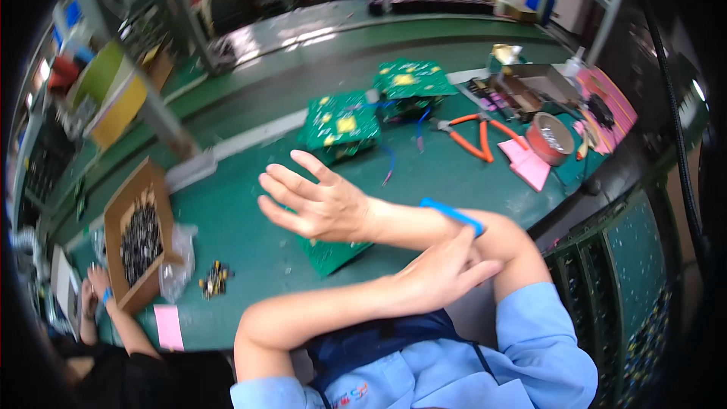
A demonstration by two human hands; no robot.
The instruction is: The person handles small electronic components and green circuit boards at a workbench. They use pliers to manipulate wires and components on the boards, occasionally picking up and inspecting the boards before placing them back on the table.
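Observation:
My right forearm reaches across to the left, and my right hand (312,198) hangs above the bench with its fingers spread, holding nothing. A blue wrist band (443,211) sits high on that forearm, near the elbow. My left hand (445,273) crosses over to it, with its fingertips closed at the band's lower edge. Under my right hand and forearm lies a green circuit board (333,259), partly hidden. Farther back are two more green circuit boards with yellow parts, a nearer one (341,123) and a farther one (413,79), with thin wires hanging off.
Orange-handled pliers (485,140), pink paper (528,167) and a round tub (550,138) are at right. A cardboard box (121,216) of small dark parts and a small parts pile (216,280) are at left, near another person's hands (97,284).

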